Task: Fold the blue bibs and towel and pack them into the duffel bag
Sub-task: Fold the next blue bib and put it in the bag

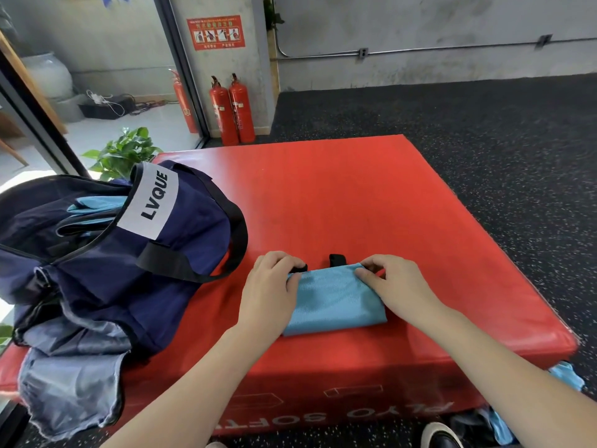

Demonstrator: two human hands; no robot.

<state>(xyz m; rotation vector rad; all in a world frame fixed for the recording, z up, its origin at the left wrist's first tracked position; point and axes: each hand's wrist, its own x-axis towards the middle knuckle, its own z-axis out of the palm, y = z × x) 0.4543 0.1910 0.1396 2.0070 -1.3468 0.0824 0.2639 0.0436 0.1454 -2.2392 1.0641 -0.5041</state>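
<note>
A light blue bib (334,300) with black trim lies folded into a small rectangle near the front of the red soft box (339,202). My left hand (269,292) pinches its far left corner, fingers curled over the edge. My right hand (392,284) pinches the far right corner in the same way. The navy duffel bag (181,227) with a white LVQUE label sits open at the left of the box, and light blue fabric (93,205) shows inside its mouth.
More light blue cloth (567,376) lies on the dark speckled floor at the box's front right corner, near a shoe (441,436). Two red fire extinguishers (232,108) stand by the wall behind, and a green plant (124,151) stands behind the bag.
</note>
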